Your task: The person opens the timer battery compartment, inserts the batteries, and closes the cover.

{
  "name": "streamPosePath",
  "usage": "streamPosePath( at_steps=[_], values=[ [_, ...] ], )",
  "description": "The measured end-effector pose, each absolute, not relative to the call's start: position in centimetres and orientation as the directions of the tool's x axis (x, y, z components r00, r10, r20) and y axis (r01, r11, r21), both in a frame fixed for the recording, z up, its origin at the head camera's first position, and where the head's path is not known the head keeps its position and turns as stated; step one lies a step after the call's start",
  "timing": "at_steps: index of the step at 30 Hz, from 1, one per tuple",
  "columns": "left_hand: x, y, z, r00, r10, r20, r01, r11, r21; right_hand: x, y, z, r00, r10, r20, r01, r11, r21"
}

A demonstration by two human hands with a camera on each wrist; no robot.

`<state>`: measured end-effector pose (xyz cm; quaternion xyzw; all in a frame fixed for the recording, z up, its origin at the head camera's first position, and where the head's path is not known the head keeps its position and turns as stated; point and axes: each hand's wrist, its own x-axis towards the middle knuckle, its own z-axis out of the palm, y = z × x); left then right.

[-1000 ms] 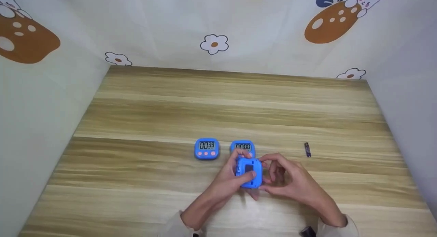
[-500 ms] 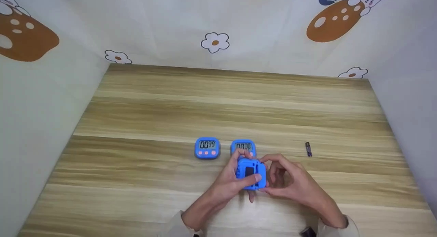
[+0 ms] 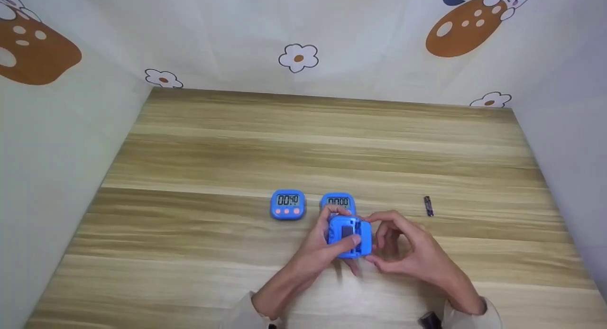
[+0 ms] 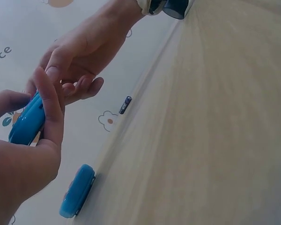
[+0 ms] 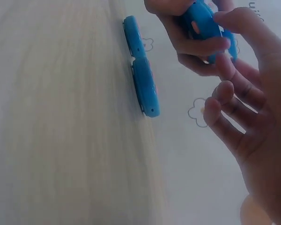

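In the head view my left hand [image 3: 315,251] holds a blue digital timer [image 3: 335,246], its back turned up. My left thumb lies across that back, beside a dark rectangle. At the timer's right side the blue battery cover [image 3: 366,239] stands out from the body, with a dark slot bared between them. My right hand [image 3: 410,246] pinches the cover with index finger and thumb at its two ends. Its other fingers are curled. The right wrist view shows the held timer [image 5: 203,21] edge-on, with the cover [image 5: 232,44] apart from it along one side.
On the wooden table [image 3: 189,224] a second timer [image 3: 288,205] reads 00:40. A third timer [image 3: 337,201], reading 00:00, stands just behind my left hand and is partly hidden. A small dark battery [image 3: 428,206] lies to the right. Patterned cloth walls [image 3: 237,40] border the table.
The battery cover has slid rightward off the timer's back, baring the slot. Both hands keep their hold, and the right hand has shifted slightly right. The left timer's display went from 39 to 40.
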<state>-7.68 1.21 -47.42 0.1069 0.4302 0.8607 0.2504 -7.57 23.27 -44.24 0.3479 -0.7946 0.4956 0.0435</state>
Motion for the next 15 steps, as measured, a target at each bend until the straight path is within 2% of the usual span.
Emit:
streamPosePath(
  at_steps=[4,7,11,15],
  values=[
    [-7.8,1.2,-47.3,-0.868,0.496,-0.029,-0.324,-0.521,0.79,-8.8,25.3,-45.9,-0.826,-0.445,0.347,-0.526,0.385,-0.758],
    [-7.8,1.2,-47.4,-0.864,0.502,-0.019,-0.329,-0.537,0.777,-9.5,26.7,-46.7,-0.869,-0.414,0.269,-0.469,0.519,-0.715],
    [-7.7,1.2,-47.6,-0.85,0.526,0.018,-0.324,-0.551,0.769,-9.9,27.8,-47.5,-0.902,-0.4,0.159,-0.403,0.653,-0.641],
    [-7.8,1.2,-47.6,-0.841,0.541,0.03,-0.328,-0.552,0.767,-10.0,28.0,-47.7,-0.926,-0.374,0.042,-0.317,0.714,-0.625]
  ],
)
